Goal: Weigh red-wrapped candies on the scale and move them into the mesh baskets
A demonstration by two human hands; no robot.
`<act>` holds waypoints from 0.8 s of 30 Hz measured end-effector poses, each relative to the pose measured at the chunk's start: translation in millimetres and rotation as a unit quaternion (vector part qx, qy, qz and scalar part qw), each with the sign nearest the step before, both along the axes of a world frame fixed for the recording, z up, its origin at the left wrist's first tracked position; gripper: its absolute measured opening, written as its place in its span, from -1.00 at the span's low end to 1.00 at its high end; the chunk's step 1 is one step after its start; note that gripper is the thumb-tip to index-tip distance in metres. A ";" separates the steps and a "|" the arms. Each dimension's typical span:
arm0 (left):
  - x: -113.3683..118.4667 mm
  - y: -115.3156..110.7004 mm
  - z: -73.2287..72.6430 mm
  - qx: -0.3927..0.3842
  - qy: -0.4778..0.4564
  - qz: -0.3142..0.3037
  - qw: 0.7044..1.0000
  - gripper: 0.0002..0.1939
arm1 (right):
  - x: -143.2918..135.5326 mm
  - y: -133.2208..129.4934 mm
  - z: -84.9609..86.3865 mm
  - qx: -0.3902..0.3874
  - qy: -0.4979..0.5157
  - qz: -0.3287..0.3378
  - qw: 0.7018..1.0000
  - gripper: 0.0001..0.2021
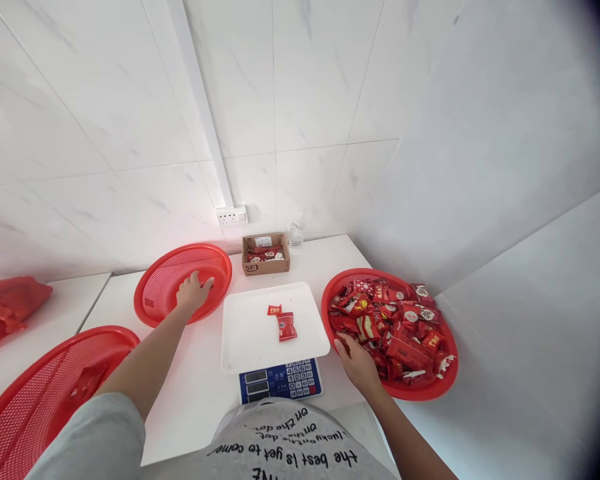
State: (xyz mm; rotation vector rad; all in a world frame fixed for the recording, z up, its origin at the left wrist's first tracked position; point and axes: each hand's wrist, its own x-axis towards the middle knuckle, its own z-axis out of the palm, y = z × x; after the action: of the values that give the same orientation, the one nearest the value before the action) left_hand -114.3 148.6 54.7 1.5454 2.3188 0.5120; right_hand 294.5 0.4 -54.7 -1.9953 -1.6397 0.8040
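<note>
My left hand [194, 293] is over the red mesh basket [153, 277] at the back left, fingers spread and nothing seen in them. My right hand [356, 361] lies at the near left rim of another red basket [443, 387], which is heaped with red snack packets [375, 327]. Its fingers reach out over the rim, a little apart, touching or almost touching the packets. Between my hands, a white tray [250, 340] tops a scale with a blue keypad panel [280, 381]. On this tray lie a larger red packet [287, 327] and a small red one [275, 310].
A cardboard box [267, 267] holding red packets stands behind the tray, beside a clear plastic item [296, 235]. Another red basket [10, 407] with something red inside is at the front left. A red bag [10, 307] lies far left. Walls close off the back and right.
</note>
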 end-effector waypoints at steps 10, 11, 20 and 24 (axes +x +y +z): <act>146.3 -54.6 -69.2 -0.015 0.053 -0.467 0.882 -0.29 | -1.0 -1.5 3.5 0.008 0.006 -0.009 1.000 -0.53; 155.5 -60.1 -72.8 -0.019 0.058 -0.479 0.876 -0.31 | -0.8 -1.8 3.8 0.008 0.007 -0.009 1.000 -0.53; 155.9 -73.6 -81.1 0.047 0.004 -0.443 0.895 -0.72 | 1.9 -4.7 -0.5 0.022 0.016 -0.004 1.000 -0.53; 122.4 -56.9 -71.1 0.098 -0.009 -0.355 0.930 -0.71 | 3.5 -5.3 -2.1 0.023 0.019 -0.001 1.000 -0.55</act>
State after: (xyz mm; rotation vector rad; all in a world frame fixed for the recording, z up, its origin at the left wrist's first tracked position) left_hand 8.1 91.7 -16.4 2.2899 1.5475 0.5569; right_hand 298.0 -4.8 -56.8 -1.9389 -1.6197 0.7926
